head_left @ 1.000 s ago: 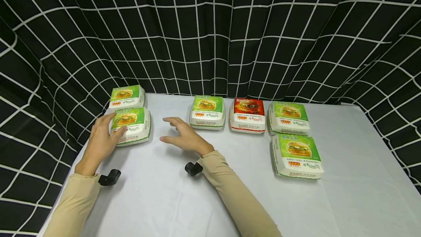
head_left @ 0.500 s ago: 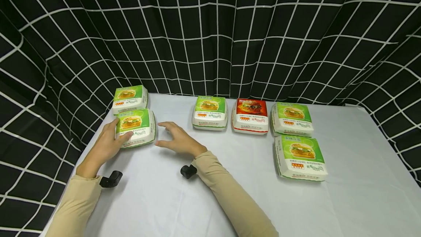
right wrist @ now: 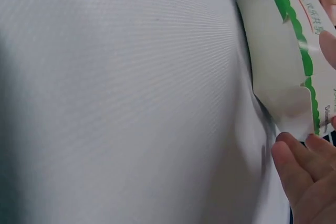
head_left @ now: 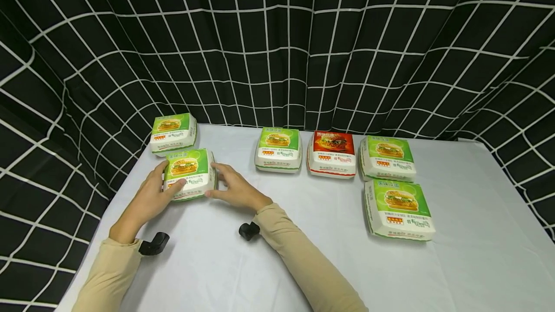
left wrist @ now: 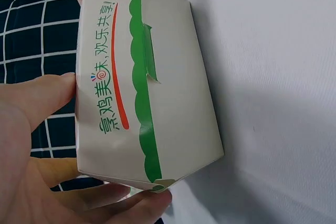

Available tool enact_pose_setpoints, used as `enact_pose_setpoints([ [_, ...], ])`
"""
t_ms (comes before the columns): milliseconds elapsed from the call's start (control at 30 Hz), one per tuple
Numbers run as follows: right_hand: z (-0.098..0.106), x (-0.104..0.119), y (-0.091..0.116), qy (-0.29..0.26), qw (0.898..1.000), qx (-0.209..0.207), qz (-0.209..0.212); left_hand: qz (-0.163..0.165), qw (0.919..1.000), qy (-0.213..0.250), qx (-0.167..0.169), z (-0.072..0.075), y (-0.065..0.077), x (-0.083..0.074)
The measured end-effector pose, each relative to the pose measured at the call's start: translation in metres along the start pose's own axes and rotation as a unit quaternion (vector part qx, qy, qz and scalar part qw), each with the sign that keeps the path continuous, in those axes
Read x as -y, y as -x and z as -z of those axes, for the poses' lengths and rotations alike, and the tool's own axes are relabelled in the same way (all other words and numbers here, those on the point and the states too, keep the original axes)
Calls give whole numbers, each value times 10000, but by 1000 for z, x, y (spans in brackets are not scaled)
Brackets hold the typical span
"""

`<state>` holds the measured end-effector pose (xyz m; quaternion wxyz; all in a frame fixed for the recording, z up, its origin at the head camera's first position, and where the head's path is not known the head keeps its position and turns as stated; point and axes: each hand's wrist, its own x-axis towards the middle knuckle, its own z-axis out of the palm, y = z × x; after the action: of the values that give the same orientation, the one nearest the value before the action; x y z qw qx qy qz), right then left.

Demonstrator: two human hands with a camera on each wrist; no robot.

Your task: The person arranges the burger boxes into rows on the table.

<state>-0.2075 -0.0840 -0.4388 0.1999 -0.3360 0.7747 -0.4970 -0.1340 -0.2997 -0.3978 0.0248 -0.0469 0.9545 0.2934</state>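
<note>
A green-and-white burger box stands at the left of the table, between my two hands. My left hand grips its left side, thumb over the near top edge. In the left wrist view the fingers curl round one end of the burger box, and its green scalloped seam shows. My right hand holds the box's right side, thumb at the near corner. The right wrist view shows the right fingertips against the box's lower end. The far ends of the left fingers are partly hidden in the head view.
Behind the held box stands another green burger box. A green box, a red box and a green box line the back; one more green box sits nearer. A black grid curtain surrounds the white table.
My right hand has come left against the burger box. The box has shifted right and slightly nearer, away from the box behind it, and my left hand has moved along with it.
</note>
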Motion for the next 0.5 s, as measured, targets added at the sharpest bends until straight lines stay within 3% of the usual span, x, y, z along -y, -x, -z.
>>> enact_pose_setpoints([
  [333,7,3,11,-50,9996,-286,-36,-138,9999,43,-90,-2,5,-12],
  [500,12,6,22,116,9996,-234,-60,-115,9999,44,-80,-6,11,-21],
])
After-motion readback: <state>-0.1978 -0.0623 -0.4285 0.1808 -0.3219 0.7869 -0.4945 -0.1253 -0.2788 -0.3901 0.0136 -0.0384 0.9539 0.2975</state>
